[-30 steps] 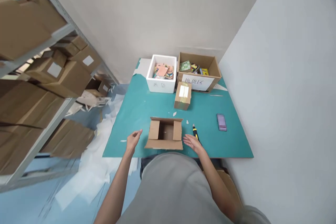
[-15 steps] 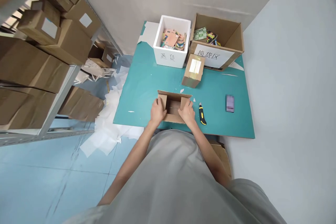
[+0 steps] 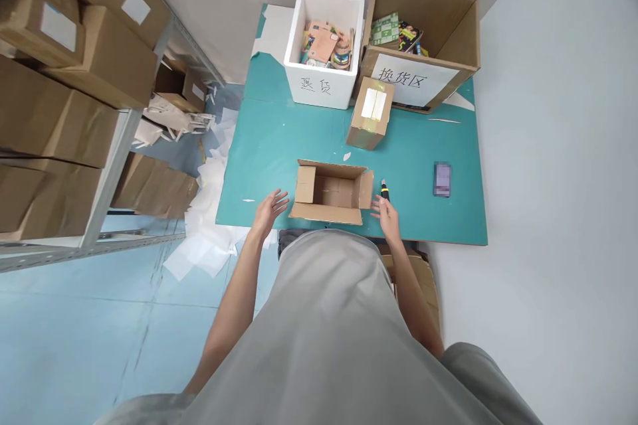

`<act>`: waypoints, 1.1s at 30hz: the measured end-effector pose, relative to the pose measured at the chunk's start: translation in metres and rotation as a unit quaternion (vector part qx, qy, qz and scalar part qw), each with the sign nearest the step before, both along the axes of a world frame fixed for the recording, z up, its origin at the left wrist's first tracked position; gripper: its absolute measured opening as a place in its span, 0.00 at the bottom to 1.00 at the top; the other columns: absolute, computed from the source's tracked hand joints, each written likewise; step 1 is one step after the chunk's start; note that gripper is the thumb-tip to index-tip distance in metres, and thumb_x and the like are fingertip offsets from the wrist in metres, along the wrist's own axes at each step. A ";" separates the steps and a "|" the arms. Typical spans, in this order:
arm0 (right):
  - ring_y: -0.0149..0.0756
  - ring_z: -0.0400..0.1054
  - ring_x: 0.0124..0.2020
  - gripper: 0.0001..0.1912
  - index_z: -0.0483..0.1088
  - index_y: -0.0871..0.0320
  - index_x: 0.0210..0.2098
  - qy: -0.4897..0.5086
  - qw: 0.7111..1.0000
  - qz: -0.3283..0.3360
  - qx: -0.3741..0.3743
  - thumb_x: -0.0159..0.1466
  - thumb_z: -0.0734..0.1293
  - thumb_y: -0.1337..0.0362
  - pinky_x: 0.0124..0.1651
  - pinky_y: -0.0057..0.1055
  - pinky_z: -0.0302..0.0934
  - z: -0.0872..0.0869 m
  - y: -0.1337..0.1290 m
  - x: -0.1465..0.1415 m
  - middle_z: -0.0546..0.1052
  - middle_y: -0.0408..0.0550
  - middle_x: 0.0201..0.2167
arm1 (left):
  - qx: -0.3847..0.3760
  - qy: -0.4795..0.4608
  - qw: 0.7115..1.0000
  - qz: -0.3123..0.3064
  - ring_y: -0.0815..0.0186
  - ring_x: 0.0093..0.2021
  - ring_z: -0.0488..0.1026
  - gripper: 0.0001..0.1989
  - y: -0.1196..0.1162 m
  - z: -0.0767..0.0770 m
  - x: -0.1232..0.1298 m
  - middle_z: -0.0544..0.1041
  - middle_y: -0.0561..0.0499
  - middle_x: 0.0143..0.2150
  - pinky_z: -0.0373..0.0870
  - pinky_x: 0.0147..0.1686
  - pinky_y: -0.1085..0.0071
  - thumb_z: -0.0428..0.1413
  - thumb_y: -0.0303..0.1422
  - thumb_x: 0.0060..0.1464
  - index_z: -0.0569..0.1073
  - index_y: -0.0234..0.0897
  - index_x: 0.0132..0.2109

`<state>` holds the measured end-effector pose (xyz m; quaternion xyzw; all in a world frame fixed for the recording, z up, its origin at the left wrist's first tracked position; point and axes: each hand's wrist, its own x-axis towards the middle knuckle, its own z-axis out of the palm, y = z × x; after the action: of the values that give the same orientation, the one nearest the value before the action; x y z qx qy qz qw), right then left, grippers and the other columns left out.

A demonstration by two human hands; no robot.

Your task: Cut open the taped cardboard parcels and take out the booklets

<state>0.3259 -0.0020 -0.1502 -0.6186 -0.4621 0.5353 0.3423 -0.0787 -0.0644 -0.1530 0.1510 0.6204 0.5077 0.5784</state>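
Observation:
An opened cardboard box (image 3: 325, 214) lies near the front edge of the green table (image 3: 259, 146), its flaps spread and nothing visible inside. To its left, my left hand (image 3: 268, 212) is apart from it with fingers spread. My right hand (image 3: 386, 216) is on the other side, close to the right flap, its fingers also apart and holding nothing. Partly hidden behind that hand is a black and yellow utility knife (image 3: 384, 190), blade end pointing away from me.
Toward the back stand a white foam box (image 3: 319, 89) of paper goods, a large labelled carton (image 3: 463, 70) and a taped small box (image 3: 366, 136). A phone (image 3: 442, 179) lies at right. Shelves of cartons (image 3: 100, 53) and white packing sheets (image 3: 199, 239) are at left.
Both hands have let go of the open box and moved outward, one to each side. Its right flap now leans outward. The view has shifted slightly.

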 end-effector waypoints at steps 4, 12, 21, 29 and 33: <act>0.56 0.77 0.59 0.39 0.69 0.58 0.68 -0.013 0.997 0.052 -0.053 0.61 0.71 0.50 0.63 0.58 0.70 -0.030 0.002 -0.006 0.79 0.65 0.60 | -0.038 0.109 0.991 -0.071 0.47 0.62 0.77 0.38 0.004 -0.027 0.018 0.74 0.29 0.67 0.71 0.64 0.48 0.70 0.38 0.50 0.72 0.33 0.66; 0.55 0.67 0.70 0.36 0.76 0.56 0.63 0.028 0.994 0.106 0.022 0.61 0.73 0.45 0.72 0.53 0.61 -0.034 0.031 -0.036 0.77 0.57 0.65 | 0.036 0.265 0.954 -0.137 0.43 0.71 0.67 0.20 0.033 -0.019 0.043 0.76 0.35 0.64 0.67 0.69 0.51 0.69 0.40 0.50 0.82 0.35 0.48; 0.49 0.78 0.56 0.24 0.77 0.58 0.53 -0.007 0.991 0.000 -0.134 0.67 0.71 0.46 0.55 0.47 0.77 -0.023 0.073 -0.057 0.82 0.57 0.53 | -0.111 0.088 0.990 -0.008 0.56 0.51 0.81 0.23 0.063 -0.018 0.053 0.81 0.39 0.54 0.82 0.51 0.58 0.67 0.46 0.60 0.78 0.35 0.54; 0.42 0.79 0.47 0.28 0.71 0.55 0.49 0.004 0.985 -0.124 -0.124 0.60 0.76 0.42 0.39 0.30 0.79 -0.038 0.054 -0.069 0.81 0.51 0.44 | -0.140 -0.046 0.986 0.076 0.62 0.43 0.82 0.23 0.058 -0.021 0.061 0.79 0.41 0.46 0.81 0.55 0.63 0.70 0.48 0.57 0.73 0.35 0.46; 0.41 0.80 0.38 0.30 0.70 0.55 0.49 0.012 0.989 -0.092 -0.118 0.60 0.75 0.39 0.33 0.29 0.75 -0.035 0.055 -0.067 0.81 0.48 0.36 | -0.173 0.026 0.983 0.048 0.57 0.43 0.83 0.28 0.057 -0.026 0.061 0.79 0.41 0.42 0.82 0.48 0.60 0.68 0.56 0.56 0.73 0.35 0.44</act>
<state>0.2590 0.0529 -0.1850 -0.6879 -0.3328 0.5597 0.3205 -0.0175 -0.0078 -0.1786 0.0321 0.7203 0.4157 0.5544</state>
